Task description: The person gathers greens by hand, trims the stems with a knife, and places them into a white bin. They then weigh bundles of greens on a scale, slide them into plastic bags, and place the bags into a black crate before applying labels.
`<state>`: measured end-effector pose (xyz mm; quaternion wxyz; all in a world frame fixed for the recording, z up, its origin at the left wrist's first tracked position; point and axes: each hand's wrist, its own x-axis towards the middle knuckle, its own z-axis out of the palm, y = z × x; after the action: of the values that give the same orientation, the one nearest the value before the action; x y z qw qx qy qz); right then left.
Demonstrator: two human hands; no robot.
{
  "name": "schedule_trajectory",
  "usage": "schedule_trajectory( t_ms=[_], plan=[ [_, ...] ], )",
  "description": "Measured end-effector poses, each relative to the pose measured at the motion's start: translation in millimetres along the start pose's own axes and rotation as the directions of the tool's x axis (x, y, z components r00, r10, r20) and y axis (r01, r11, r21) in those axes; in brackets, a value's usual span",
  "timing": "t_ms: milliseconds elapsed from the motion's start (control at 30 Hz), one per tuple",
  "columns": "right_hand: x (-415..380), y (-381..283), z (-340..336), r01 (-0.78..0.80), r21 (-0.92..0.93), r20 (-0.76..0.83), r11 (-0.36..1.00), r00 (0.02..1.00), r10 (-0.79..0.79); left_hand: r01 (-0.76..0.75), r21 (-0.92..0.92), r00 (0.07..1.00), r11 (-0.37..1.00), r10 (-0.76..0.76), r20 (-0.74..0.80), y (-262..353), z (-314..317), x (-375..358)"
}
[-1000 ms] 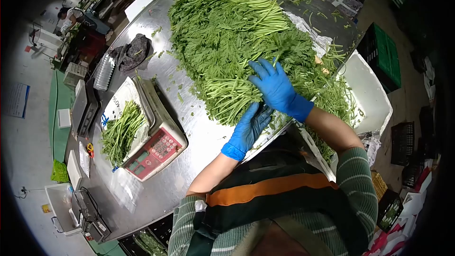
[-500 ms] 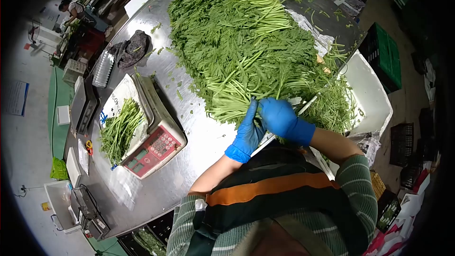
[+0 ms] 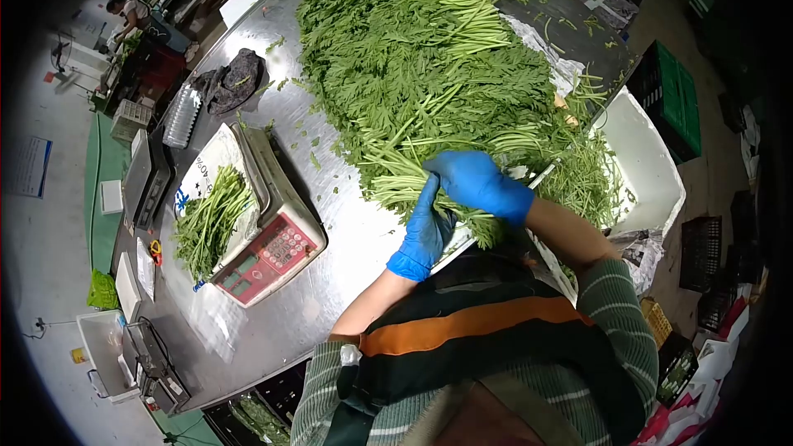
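A big heap of leafy green stalks (image 3: 421,74) lies in front of me. At its near edge my left hand (image 3: 423,235), in a blue glove, is closed round a small bunch of leafy greens (image 3: 486,225). Its thumb points up, and leaves stick out to the right below my other hand. My right hand (image 3: 479,182), also in a blue glove, is closed just above the left thumb, fingertips against the stems of the greens. Its curled fingers hide what exactly they grip. To the left, a scale (image 3: 281,252) carries a pile of greens (image 3: 213,219).
A white foam box (image 3: 648,169) with loose trimmings (image 3: 582,186) stands right of my hands. A dark crumpled bag (image 3: 231,83) and a clear plastic container (image 3: 182,116) lie beyond the scale. Green crates (image 3: 673,99) stand at right; another person (image 3: 132,16) works at far left.
My right hand has moved up and left across the top of my left hand. Leaves of the held bunch now show below it. My left hand has shifted slightly down and left.
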<state>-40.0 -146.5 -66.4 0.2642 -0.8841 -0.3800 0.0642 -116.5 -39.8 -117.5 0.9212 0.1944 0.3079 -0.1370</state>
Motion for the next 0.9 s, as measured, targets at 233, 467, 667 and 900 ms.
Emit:
schedule_trajectory(
  t_ms=[233, 467, 667, 900],
  plan=[
    [-26.7, -5.1, -19.0, -0.015, 0.450, 0.316, 0.893, 0.938, -0.143, 0.030, 0.160, 0.997, 0.987, -0.040, 0.061, -12.9, -40.0, -50.4],
    [-11.6, 6.6, -67.9, -0.196, 0.781, 0.103, 0.593, 0.977, 0.187, -0.553, -0.043, 0.766, 0.832, 0.527, 0.369, 72.5, 4.3, -96.2],
    [-3.2, -2.5, -84.0, 0.051, 0.866, -0.182, 0.497, 0.958, 0.220, -0.624, -0.225, 0.739, 0.748, 0.659, 0.142, 178.7, 33.8, -56.9],
    [-6.1, -57.9, -95.7, 0.349, 0.179, -0.667, 0.920, 0.730, -0.147, -0.593, -0.264, 0.757, 0.761, 0.638, 0.139, 166.2, 76.2, -40.0]
  ],
)
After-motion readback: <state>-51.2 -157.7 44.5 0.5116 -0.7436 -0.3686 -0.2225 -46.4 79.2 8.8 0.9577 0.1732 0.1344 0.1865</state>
